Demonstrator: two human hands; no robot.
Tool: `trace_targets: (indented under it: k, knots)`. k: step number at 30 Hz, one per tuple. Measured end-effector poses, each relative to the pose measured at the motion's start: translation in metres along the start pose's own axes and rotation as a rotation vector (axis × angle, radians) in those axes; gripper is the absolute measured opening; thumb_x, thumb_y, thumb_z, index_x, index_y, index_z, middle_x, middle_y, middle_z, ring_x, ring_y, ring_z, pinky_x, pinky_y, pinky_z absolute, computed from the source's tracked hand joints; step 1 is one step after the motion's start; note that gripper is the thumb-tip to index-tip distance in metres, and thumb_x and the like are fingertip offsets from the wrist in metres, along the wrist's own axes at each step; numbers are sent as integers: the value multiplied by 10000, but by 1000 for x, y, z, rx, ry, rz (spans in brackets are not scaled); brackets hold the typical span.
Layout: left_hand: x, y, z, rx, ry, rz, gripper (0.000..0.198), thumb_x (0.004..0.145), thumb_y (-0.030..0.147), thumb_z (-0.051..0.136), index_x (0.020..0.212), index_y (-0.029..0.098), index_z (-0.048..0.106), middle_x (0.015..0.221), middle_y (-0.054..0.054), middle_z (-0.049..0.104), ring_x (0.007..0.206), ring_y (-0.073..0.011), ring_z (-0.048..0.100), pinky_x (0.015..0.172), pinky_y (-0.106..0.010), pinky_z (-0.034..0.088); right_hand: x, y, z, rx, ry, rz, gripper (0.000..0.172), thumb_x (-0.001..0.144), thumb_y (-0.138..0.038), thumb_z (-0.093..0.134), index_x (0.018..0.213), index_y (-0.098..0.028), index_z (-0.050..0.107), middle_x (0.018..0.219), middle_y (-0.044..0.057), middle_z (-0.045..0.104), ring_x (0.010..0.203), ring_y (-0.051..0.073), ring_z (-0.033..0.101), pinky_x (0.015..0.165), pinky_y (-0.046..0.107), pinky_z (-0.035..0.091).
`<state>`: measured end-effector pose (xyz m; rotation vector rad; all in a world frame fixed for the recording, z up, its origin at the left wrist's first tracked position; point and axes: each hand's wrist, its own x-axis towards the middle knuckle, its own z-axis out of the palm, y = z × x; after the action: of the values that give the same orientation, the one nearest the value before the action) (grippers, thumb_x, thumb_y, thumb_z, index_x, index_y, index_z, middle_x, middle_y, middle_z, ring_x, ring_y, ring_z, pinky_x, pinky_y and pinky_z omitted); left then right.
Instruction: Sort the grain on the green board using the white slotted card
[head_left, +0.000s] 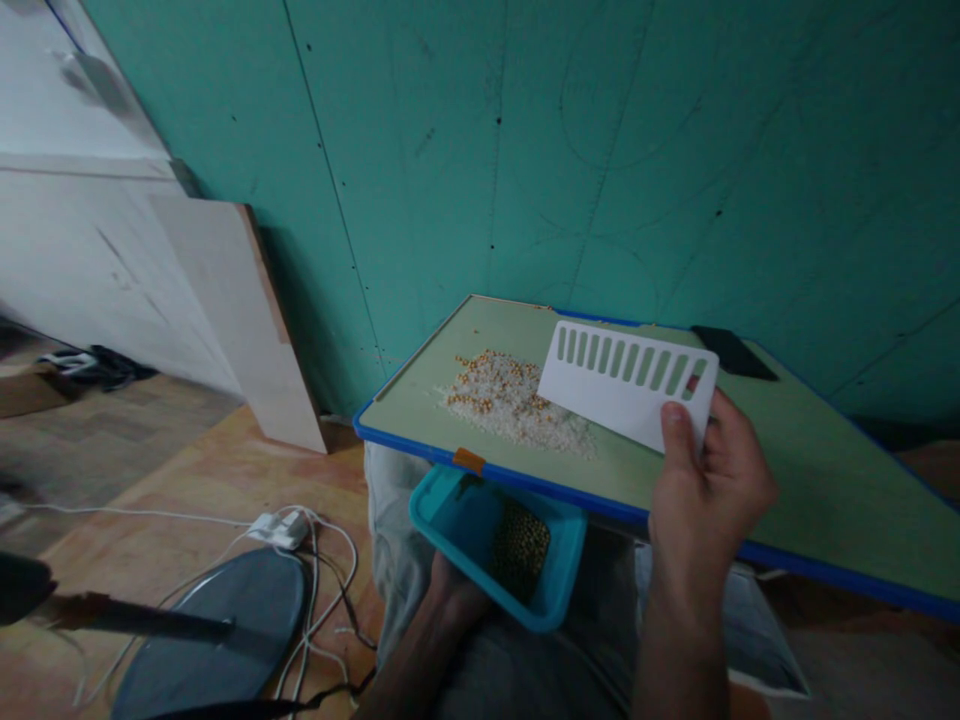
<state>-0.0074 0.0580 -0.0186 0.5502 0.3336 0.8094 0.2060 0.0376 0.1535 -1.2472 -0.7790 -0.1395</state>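
A white slotted card [626,385] is being pinched by the right hand [709,490] beside the grain pile [510,400] on the desk [787,450]. A teal tray [457,515] is being supported below the desk edge by the left hand [450,600], its grip hidden. Some grains are lying inside, but most appear unswept.

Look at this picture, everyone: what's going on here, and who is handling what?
A seated person has a green board across their lap. Their right hand holds a white slotted card, tilted beside a pile of white and yellow grains on the board. Their left hand supports a teal tray just below the board's near edge, with some darker grains in it. A black object lies at the board's far side.
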Motion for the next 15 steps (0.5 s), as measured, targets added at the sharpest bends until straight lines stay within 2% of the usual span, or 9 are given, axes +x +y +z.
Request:
trace_targets:
  k: [4, 8, 11, 15]
  knots:
    - [1, -2, -8, -31, -33, 5, 440, 975, 521, 770, 643, 336, 548, 562, 25, 656, 1046, -321, 847, 1145, -552, 627, -1, 1, 2, 24, 19, 21, 534, 1014, -554, 915, 1414, -202, 885, 1346, 167, 930, 1257, 387, 900, 1240, 653, 666]
    - [2, -3, -15, -45, -69, -8, 372, 922, 498, 872, 680, 326, 648, 628, 0, 735, 1138, -344, 863, 1146, -533, 642, -2, 4, 3, 50, 19, 34, 463, 1006, -565, 926, 1314, -223, 879, 1268, 164, 930, 1220, 385, 903, 1192, 647, 688]
    - [4, -3, -15, -57, -92, -24, 336, 951, 575, 879, 769, 311, 779, 709, -32, 816, 1270, -371, 859, 1149, -524, 654, -3, 5, 4, 78, 4, 60, 435, 1009, -557, 929, 1278, -222, 854, 1213, 155, 930, 1153, 365, 908, 1138, 617, 707]
    - [7, -1, -2, -134, -118, 7, 467, 938, 770, 891, 853, 310, 883, 972, -81, 937, 1486, -414, 789, 1192, -551, 654, -4, 6, 4, 104, 5, 84, 444, 995, -567, 947, 1245, -218, 834, 1180, 151, 936, 1078, 343, 912, 1059, 570, 725]
